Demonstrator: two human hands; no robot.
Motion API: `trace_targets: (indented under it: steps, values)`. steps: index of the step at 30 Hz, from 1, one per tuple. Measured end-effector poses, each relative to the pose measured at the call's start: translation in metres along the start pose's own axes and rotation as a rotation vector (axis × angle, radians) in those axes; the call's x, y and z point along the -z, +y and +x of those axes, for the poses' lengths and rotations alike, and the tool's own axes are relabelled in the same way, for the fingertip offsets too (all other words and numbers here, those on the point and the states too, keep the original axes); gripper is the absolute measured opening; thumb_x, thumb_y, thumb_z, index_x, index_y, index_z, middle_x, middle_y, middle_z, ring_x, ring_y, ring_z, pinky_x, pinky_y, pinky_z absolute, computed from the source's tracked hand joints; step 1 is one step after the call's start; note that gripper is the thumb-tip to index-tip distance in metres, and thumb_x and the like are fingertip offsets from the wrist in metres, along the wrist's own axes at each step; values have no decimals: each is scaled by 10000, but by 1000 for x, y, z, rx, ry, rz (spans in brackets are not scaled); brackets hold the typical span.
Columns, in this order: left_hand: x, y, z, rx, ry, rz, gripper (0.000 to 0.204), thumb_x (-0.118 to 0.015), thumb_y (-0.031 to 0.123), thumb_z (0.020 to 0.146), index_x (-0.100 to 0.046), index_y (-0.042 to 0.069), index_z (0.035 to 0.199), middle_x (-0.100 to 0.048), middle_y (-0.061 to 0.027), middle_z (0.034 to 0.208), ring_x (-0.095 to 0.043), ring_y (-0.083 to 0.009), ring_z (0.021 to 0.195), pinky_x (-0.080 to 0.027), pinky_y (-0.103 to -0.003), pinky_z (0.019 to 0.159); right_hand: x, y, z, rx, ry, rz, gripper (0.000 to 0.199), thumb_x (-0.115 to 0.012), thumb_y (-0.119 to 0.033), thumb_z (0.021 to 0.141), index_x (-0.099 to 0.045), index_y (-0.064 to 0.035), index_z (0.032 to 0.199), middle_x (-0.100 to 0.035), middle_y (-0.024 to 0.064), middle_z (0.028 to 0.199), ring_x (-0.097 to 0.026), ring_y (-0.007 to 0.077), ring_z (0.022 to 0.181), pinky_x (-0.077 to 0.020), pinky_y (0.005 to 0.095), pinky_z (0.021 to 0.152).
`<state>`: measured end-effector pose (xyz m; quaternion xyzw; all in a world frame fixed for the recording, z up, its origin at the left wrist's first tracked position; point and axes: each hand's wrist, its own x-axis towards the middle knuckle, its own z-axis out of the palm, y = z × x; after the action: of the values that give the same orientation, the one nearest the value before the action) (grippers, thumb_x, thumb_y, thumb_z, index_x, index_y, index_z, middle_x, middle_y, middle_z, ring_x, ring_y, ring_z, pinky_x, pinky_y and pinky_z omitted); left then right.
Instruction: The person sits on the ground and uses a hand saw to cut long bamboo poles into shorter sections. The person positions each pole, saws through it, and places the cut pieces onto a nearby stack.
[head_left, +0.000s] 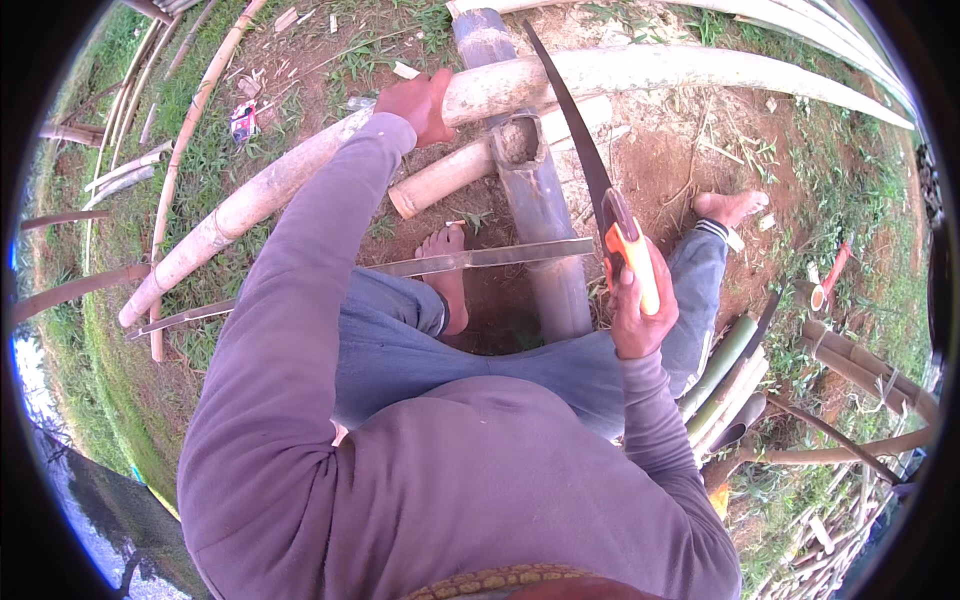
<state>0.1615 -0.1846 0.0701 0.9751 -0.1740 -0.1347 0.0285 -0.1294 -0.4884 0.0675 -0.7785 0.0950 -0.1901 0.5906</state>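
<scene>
Left hand point(420, 105) — grasping the pole point(490, 92). Right hand point(643, 310) — clenched on the saw's point(591, 160) handle. Blade overlaps pole in view; contact indeterminable.

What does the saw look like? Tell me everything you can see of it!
The saw has a long, dark, gently curved blade that looks like metal and narrows to a point. Its handle, perhaps plastic, is orange and pale yellow, with a dark brown part by the blade. The grip of the person's right hand wraps the handle. The blade points forward and leftward, crossing in view over the thick, pale pole; I can't tell whether they touch. Any teeth are too small to see.
</scene>
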Motion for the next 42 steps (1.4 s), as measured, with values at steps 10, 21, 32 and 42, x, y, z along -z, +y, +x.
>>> trace_targets:
  steps: [10, 21, 32, 42]
  values:
    - [-11, 6, 9, -5, 87, 29, 889, -921, 368, 739, -492, 136, 1483, -704, -211, 1231, -722, -431, 1115, -593, -526, 962, -92, 19, 121, 78, 47, 115, 393, -744, -85, 1008, -663, 57, 1366, -759, 182, 1243, -738, 235, 1113, -570, 356, 962]
    - [-10, -5, 13, -34, 135, 35, 788, -942, 400, 753, -541, 85, 1354, -738, -207, 1184, -758, -407, 1059, -621, -528, 915, -40, 12, 37, 113, 10, -14, 408, -707, -148, 1053, -648, 59, 1399, -745, 184, 1292, -730, 232, 1150, -578, 354, 985]
    - [-10, -11, 6, -29, 39, -44, 836, -914, 348, 727, -531, 154, 1444, -730, -196, 1184, -733, -414, 1086, -593, -525, 939, -17, 2, 9, 10, -25, 25, 482, -706, -143, 1052, -581, 120, 1437, -730, 212, 1299, -721, 254, 1193, -613, 375, 999]
    - [-2, -8, 9, -8, 6, -60, 844, -919, 352, 734, -528, 159, 1457, -751, -189, 1153, -746, -405, 1059, -600, -519, 915, -68, 10, 89, 23, -13, 29, 422, -740, -111, 1033, -649, 50, 1411, -756, 147, 1203, -686, 148, 1052, -556, 318, 922]
